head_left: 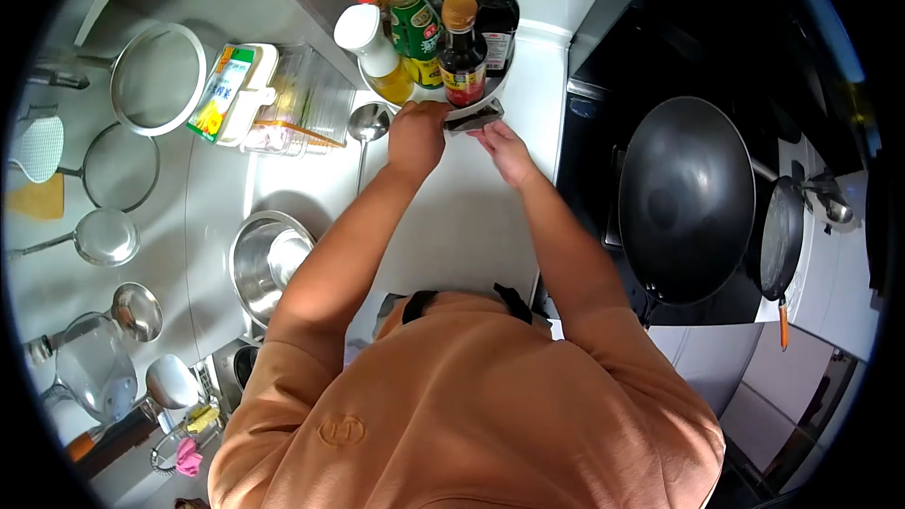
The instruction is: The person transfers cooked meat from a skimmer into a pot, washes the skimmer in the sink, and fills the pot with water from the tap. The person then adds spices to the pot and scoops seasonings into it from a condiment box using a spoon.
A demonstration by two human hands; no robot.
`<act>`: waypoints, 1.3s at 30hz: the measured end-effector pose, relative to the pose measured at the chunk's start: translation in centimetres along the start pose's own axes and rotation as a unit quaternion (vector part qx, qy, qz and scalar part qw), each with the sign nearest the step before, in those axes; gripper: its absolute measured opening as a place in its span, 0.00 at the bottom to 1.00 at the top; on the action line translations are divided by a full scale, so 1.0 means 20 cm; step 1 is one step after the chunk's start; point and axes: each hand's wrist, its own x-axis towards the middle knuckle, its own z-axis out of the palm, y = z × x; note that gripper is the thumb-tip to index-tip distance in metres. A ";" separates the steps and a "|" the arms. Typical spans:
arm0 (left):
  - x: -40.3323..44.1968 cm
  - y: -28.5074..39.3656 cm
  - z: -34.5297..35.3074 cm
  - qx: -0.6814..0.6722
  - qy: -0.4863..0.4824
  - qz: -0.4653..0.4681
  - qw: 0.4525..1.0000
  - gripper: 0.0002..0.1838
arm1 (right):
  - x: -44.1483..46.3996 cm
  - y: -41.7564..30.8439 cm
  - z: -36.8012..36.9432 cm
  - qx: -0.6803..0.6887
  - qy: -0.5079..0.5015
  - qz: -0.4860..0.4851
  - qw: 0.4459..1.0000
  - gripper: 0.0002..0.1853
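Observation:
At the front edge of the round white tray (490, 102), my left hand (418, 137) is closed, its fingertips at the left end of a small dark, shiny flat piece (478, 120). My right hand (507, 153) pinches the same piece from the right; its exact kind is not clear. Standing on the tray behind it are a dark sauce bottle (462, 57) with a gold cap, a second dark bottle (497, 19) and a green bottle (413, 28) with a yellow cap. A white-topped oil bottle (372, 42) stands at the left. Beside my left hand lies a metal ladle (369, 121).
A black wok (686, 203) sits on the dark stove (589, 179) at the right, with a smaller pan (781, 238) beyond. At the left are a steel bowl (259, 264), a clear container (316, 94) and strainers (158, 80) hanging on the wall.

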 end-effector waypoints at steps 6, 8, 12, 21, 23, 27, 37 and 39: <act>0.00 -0.01 0.03 0.022 0.002 0.021 1.000 0.12 | 0.01 0.01 -0.01 -0.048 -0.025 -0.012 0.998 0.12; 0.00 0.00 0.02 0.037 -0.010 0.010 0.999 0.13 | -0.01 0.00 0.01 -0.042 -0.011 -0.008 0.999 0.11; -0.01 -0.04 0.03 0.030 0.008 0.023 0.999 0.13 | -0.05 0.00 0.02 -0.032 0.005 0.000 0.999 0.10; -0.01 -0.03 0.01 0.018 -0.001 0.024 1.000 0.13 | 0.01 0.10 -0.03 -0.091 -0.019 -0.031 0.995 0.11; -0.01 -0.04 0.00 0.021 0.014 0.029 0.999 0.14 | -0.02 0.10 -0.03 -0.092 -0.028 -0.027 0.995 0.11; -0.02 -0.06 0.00 0.031 0.004 0.027 0.999 0.14 | -0.05 0.14 -0.05 -0.127 -0.043 -0.033 0.990 0.11; -0.02 -0.07 -0.01 0.007 -0.002 0.039 0.999 0.09 | 0.09 0.15 0.02 -0.155 -0.002 -0.049 0.987 0.14; -0.02 -0.06 -0.02 0.007 -0.013 0.037 0.999 0.10 | 0.13 0.16 0.04 -0.215 0.055 -0.108 0.969 0.12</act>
